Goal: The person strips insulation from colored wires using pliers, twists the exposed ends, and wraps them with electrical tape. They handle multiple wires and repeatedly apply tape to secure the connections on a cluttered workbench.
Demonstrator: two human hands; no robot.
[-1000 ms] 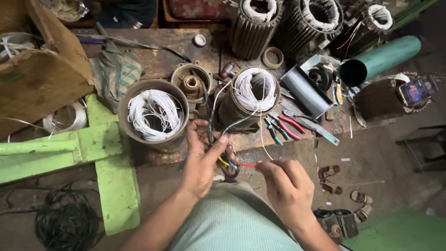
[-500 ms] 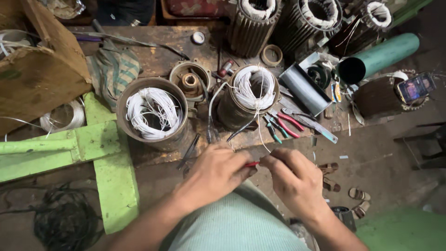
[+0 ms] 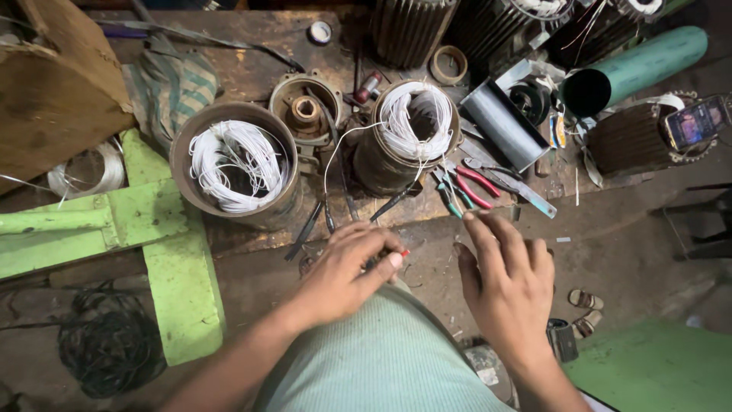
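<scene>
- Left grip (image 3: 352, 267) is clenched around a small red-tipped tool or wire end (image 3: 402, 253), held just above the lap, at the near edge of the worktop (image 3: 252, 72); what exactly it is cannot be told, since the fingers hide most of it.
- Right grip (image 3: 507, 278) is released, fingers spread, holding nothing, its fingertips near the red-handled pliers (image 3: 474, 187).
- A thin white lead (image 3: 335, 152) runs from the motor stator with white windings (image 3: 412, 133) down toward the left hand; a tug could likely strain or snap it, or drag the coil loops out of place.
- Loose hand tools (image 3: 503, 183) lie crowded just beside the right fingertips, so a blind reach could knock one off the edge to the floor.
- The second wound stator (image 3: 232, 164) stands close by on the left; a wide elbow sweep might snag its windings.
</scene>
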